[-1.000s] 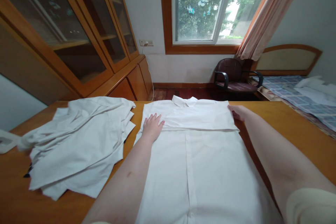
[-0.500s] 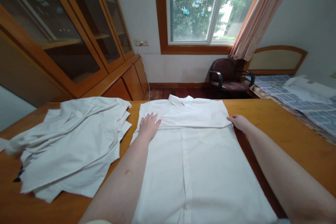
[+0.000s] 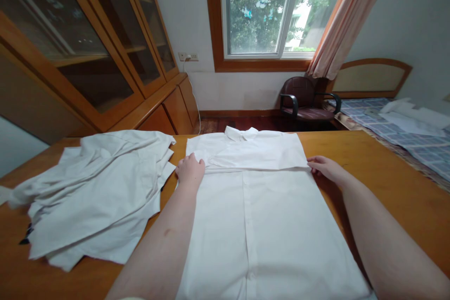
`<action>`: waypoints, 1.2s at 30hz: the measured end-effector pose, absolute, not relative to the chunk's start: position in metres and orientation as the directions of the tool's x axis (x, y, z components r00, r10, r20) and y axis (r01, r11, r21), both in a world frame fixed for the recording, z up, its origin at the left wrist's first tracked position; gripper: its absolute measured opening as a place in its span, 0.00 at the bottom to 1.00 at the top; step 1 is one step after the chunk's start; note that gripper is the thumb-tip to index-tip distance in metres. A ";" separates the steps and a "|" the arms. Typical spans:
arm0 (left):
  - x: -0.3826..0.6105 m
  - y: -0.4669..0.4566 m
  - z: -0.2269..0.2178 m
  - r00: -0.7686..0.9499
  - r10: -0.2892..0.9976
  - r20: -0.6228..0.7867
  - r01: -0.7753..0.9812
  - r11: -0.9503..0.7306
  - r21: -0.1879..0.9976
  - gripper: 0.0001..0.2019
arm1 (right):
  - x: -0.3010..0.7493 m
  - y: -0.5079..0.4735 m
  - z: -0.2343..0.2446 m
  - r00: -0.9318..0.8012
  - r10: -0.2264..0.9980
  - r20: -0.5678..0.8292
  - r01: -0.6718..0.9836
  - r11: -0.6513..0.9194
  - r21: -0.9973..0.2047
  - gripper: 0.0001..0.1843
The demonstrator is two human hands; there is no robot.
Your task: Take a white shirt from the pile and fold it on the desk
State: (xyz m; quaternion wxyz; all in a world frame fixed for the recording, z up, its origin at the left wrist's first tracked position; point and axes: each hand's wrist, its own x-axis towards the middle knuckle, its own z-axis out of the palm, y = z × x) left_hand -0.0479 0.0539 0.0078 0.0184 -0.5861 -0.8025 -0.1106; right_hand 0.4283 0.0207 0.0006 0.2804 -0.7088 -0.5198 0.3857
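Observation:
A white button-up shirt [image 3: 277,225] lies flat on the wooden table, its collar at the far end and its button strip running toward me. Across the chest lies a folded band of the same cloth, apparently the sleeves. At the left end of this band, my left hand [image 3: 190,169] has its fingers curled over the shirt's edge. My right hand [image 3: 325,168] pinches the band's right end between thumb and fingers. Both hands are closed on the cloth, with the left fingertips partly hidden.
A loose pile of white garments [image 3: 101,192] sits on the wooden table [image 3: 383,183] to the left. Beyond the table stand a glass-door cabinet [image 3: 140,79], a maroon armchair [image 3: 305,101] and a bed [image 3: 418,136] with a plaid sheet. A cord [image 3: 193,93] hangs from the wall socket.
My left hand has slid left to the shirt's edge, and its spread fingers have curled in. My right hand has shifted slightly right and still pinches the cloth.

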 end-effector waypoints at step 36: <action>-0.071 0.068 -0.005 -0.318 0.932 0.177 0.860 0.205 0.467 0.15 | 0.412 0.024 0.003 0.263 0.960 -0.097 0.869 -0.279 -0.408 0.18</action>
